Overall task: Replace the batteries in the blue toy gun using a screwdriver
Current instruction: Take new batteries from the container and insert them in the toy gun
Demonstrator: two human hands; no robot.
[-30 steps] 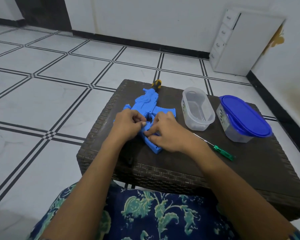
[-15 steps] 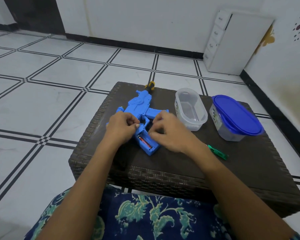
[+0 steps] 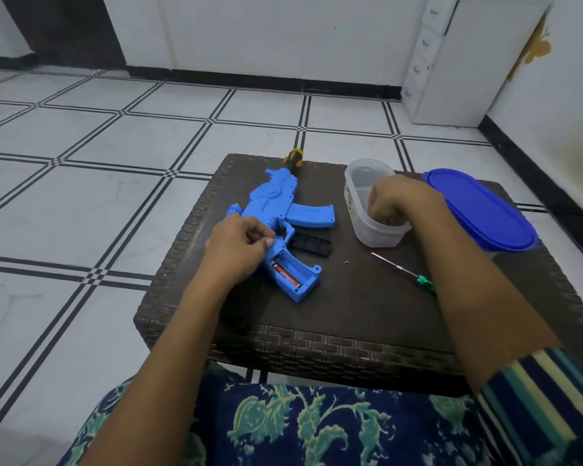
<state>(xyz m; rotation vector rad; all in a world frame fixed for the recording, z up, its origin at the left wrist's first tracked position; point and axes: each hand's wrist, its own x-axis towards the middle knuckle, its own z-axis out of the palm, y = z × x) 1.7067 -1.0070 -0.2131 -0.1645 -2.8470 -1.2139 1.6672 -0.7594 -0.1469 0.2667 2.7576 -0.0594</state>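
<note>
Centre frame: blue plastic toy gun (image 3: 283, 210), battery bay open, on dark woven table (image 3: 367, 314); left hand (image 3: 236, 250) apparently pinches it above the grip. Right hand (image 3: 401, 203), fingers curled, dips into clear plastic tub (image 3: 360, 227); whether it holds anything cannot be told.

Blue toy gun (image 3: 276, 213) flat on table, grip compartment open — one battery (image 3: 286, 273) inside, green-handled screwdriver (image 3: 405, 272) nearby

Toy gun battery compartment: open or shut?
Open. The black cover lies on the table beside the blue toy gun, and one battery shows in the uncovered compartment.
</note>
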